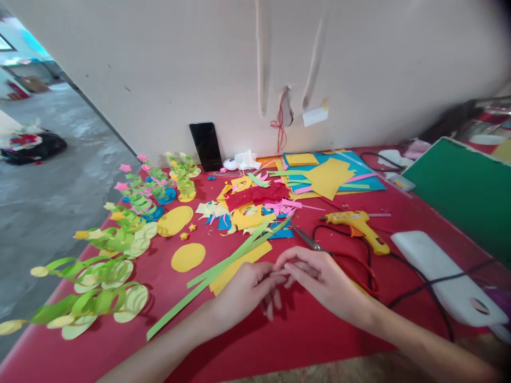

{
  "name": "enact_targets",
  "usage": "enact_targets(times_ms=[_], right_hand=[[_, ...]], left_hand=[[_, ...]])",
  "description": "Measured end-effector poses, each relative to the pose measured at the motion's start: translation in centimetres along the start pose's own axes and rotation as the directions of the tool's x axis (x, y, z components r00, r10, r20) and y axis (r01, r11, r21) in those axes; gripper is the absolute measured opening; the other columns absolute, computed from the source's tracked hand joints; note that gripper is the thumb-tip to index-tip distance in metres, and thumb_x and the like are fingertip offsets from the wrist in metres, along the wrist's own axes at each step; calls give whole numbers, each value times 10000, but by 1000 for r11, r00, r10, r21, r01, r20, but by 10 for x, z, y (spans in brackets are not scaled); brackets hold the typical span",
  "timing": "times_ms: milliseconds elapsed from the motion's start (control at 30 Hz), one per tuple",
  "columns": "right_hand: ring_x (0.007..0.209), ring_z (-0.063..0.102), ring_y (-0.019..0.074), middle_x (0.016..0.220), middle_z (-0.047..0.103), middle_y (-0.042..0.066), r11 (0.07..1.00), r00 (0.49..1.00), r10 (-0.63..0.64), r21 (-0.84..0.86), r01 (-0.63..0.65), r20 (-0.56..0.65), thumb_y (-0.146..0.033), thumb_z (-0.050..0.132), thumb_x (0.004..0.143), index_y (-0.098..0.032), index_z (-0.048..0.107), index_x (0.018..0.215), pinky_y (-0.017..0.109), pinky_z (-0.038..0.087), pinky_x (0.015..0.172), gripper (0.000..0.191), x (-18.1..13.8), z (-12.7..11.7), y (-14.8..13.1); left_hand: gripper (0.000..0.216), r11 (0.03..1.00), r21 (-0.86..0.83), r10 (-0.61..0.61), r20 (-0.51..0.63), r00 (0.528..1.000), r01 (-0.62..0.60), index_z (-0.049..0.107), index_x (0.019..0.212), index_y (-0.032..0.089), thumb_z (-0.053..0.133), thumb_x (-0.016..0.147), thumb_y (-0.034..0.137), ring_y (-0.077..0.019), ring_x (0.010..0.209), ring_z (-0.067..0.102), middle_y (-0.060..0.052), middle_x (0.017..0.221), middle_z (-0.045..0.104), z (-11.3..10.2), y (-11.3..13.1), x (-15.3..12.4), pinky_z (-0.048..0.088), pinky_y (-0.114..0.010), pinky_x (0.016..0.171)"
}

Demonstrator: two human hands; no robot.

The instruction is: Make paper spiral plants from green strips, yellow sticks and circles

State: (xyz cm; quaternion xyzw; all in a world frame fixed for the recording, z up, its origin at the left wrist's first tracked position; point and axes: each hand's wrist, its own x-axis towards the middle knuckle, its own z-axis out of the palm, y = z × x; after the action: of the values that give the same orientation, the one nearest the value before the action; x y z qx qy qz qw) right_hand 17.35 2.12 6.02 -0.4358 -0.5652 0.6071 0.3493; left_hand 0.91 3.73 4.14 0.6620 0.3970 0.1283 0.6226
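Note:
My left hand and my right hand meet over the front of the red tabletop, fingertips pinched close together. Anything between them is too small to make out. Under and beyond my left hand lie long green paper strips and a yellow paper piece. Scissors with red handles lie just past my right hand, partly hidden by it. Two yellow paper circles and small yellow stars rest to the left.
Curled green paper decorations line the left edge. Coloured scraps heap mid-table, with a phone leaning on the wall behind. A yellow glue gun, its black cord, a white power bank-like block and a green board occupy the right.

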Motion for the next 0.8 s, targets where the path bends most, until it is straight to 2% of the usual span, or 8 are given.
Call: enact_targets(times_ms=[100, 167, 233, 300, 367, 467, 567, 800], right_hand=[[690, 622, 86, 752, 637, -6, 920, 983, -182, -360, 156, -38, -175, 433, 838, -184, 547, 857, 156, 487, 600, 116, -13, -6, 1], [660, 617, 74, 726, 641, -18, 758, 903, -411, -597, 262, -124, -136, 449, 823, -188, 539, 896, 152, 482, 615, 128, -18, -15, 4], [657, 608, 86, 731, 640, 2, 593, 806, -566, -765, 252, -174, -108, 459, 811, -168, 539, 926, 184, 481, 650, 153, -16, -26, 9], [697, 606, 115, 781, 644, 33, 533, 819, -559, -813, 234, -131, -98, 455, 808, -154, 557, 931, 225, 484, 669, 170, -9, -33, 16], [795, 605, 146, 867, 649, 45, 486, 865, -501, -825, 290, 9, -87, 457, 798, -162, 585, 933, 256, 488, 725, 200, 3, -33, 26], [959, 565, 179, 994, 637, 58, 391, 861, -447, -812, 433, 243, -76, 444, 798, -154, 592, 983, 296, 451, 862, 250, 24, -22, 41], [1022, 531, 197, 1060, 613, 90, 322, 815, -425, -776, 543, 394, -95, 427, 816, -116, 582, 1021, 323, 418, 913, 259, 47, -10, 53], [941, 554, 199, 969, 624, 119, 265, 763, -389, -731, 629, 516, -93, 404, 832, -116, 607, 945, 365, 438, 840, 233, 71, -10, 57]], left_hand=[[324, 997, 21, -73, 49, 996, 72, 518, 755, 143, 347, 864, 396, -91, 392, 545, 14, 498, 564, 16, -1, -16, 429, -163, 409], [356, 993, 85, -91, 57, 994, 86, 535, 665, 144, 377, 859, 397, -71, 370, 516, 18, 475, 557, 26, -3, -29, 417, -152, 427], [394, 946, 323, -7, 29, 1000, -3, 557, 615, 153, 370, 869, 390, -66, 369, 503, 29, 432, 530, 31, -9, -40, 413, -155, 458], [422, 788, 602, 219, -82, 972, -127, 512, 498, 153, 427, 850, 369, -85, 410, 521, 24, 415, 512, 29, -15, -47, 411, -182, 494], [411, 714, 687, 382, -222, 897, -134, 473, 469, 162, 431, 857, 291, -58, 355, 467, 49, 384, 471, 18, -22, -49, 384, -161, 450], [164, 726, 688, 415, -422, 806, -14, 556, 886, 179, 397, 868, 214, -99, 614, 598, -11, 748, 636, -9, -31, -45, 460, -177, 572], [271, 721, 689, 438, -535, 722, 73, 446, 1119, 179, 375, 858, 169, -147, 889, 569, -93, 1097, 528, -34, -39, -42, 488, -237, 704], [192, 706, 705, 436, -508, 743, 67, 518, 960, 187, 362, 853, 157, -158, 886, 555, -71, 973, 552, -48, -61, -49, 466, -265, 763]])
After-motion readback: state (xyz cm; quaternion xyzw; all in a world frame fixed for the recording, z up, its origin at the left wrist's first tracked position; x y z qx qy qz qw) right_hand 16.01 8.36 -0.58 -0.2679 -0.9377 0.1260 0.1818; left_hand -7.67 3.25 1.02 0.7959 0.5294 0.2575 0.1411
